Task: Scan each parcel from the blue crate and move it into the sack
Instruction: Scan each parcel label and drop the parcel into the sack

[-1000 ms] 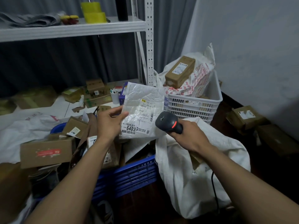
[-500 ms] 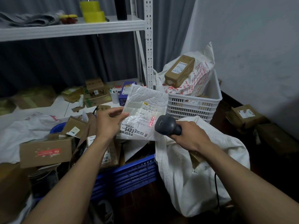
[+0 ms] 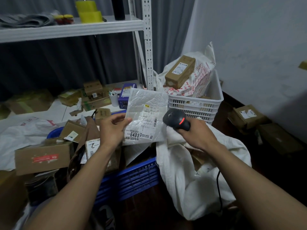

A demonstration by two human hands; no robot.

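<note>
one scanner (image 3: 176, 120) lifted slightly, beside one mailer (image 3: 146, 112).

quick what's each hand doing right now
Left hand: closed, pinching the left edge of the white parcel.
Right hand: closed, gripping the scanner by its handle.
</note>
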